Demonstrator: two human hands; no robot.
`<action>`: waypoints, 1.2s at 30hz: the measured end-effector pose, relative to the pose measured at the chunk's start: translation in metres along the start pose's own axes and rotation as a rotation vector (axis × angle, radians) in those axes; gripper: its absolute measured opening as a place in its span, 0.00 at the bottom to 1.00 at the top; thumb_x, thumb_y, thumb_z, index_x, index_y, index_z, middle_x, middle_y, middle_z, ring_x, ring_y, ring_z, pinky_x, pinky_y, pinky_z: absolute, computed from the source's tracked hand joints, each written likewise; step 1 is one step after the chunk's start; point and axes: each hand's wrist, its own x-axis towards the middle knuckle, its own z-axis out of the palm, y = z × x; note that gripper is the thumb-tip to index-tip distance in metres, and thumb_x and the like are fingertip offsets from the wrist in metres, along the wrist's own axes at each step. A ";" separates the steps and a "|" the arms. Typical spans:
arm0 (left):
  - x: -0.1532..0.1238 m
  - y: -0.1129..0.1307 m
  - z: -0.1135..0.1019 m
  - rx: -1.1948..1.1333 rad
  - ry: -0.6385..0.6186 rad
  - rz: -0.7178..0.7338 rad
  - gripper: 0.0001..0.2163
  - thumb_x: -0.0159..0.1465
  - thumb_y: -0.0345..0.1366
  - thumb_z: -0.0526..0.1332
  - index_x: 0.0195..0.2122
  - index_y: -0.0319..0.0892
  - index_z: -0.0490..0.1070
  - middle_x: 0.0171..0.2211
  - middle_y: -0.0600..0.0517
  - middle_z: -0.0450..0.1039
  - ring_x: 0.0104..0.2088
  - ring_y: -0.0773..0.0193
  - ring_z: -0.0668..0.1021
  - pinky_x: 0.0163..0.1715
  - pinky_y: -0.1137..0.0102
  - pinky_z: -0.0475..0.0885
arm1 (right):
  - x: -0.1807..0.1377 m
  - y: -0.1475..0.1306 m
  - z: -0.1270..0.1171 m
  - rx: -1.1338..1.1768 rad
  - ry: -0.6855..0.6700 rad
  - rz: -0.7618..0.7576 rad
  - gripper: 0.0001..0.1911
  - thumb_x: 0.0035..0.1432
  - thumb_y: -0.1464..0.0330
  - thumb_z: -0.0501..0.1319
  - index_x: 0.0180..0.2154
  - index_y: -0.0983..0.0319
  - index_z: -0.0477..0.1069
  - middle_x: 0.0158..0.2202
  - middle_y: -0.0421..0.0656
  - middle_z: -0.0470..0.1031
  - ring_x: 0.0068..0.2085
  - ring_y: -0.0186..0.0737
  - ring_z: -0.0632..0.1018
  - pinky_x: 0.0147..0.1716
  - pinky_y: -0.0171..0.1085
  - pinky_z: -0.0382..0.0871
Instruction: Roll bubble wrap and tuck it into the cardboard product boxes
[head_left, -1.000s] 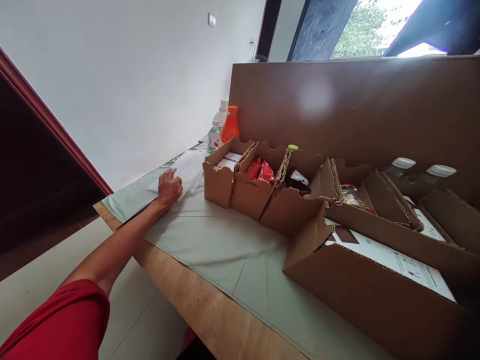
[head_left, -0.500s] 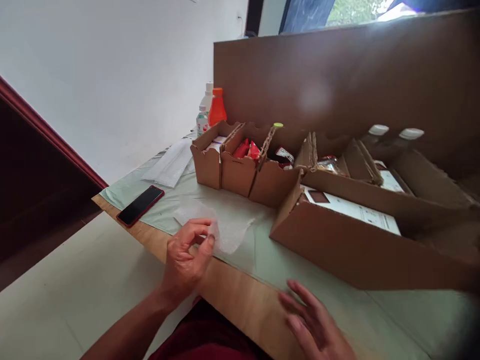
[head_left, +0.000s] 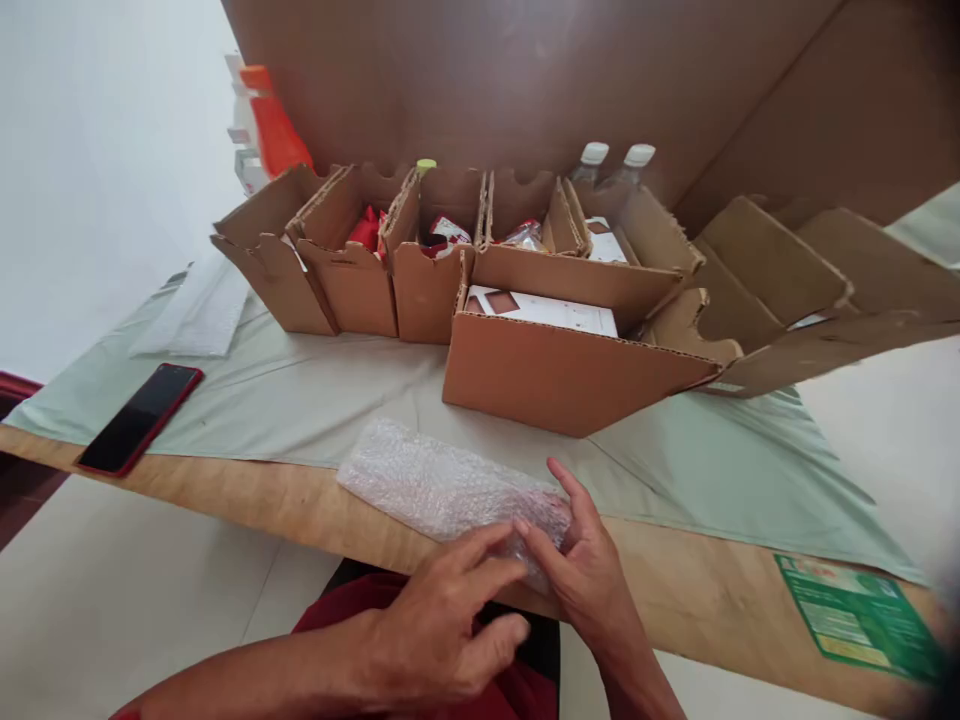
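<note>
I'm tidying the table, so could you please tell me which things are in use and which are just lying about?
In use: bubble wrap, left hand, right hand.
Lying about: phone, cardboard boxes, orange bottle, green sticker.

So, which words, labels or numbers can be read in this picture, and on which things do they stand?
None can be read as text.
Green sticker at the table edge: print too blurred.
White printed sheet in the front cardboard box: a brown square shows, the print is too small.
Packets in the small boxes: labels too small.
Bottles at the back left: labels blurred.
Bubble wrap under both hands: no print.
</note>
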 end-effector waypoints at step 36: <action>0.025 -0.070 -0.093 0.788 0.178 0.115 0.18 0.68 0.25 0.58 0.58 0.39 0.66 0.54 0.41 0.73 0.59 0.46 0.71 0.56 0.53 0.69 | 0.020 0.019 -0.027 -0.692 0.294 -0.735 0.03 0.67 0.73 0.60 0.39 0.60 0.70 0.52 0.53 0.78 0.49 0.49 0.79 0.49 0.47 0.67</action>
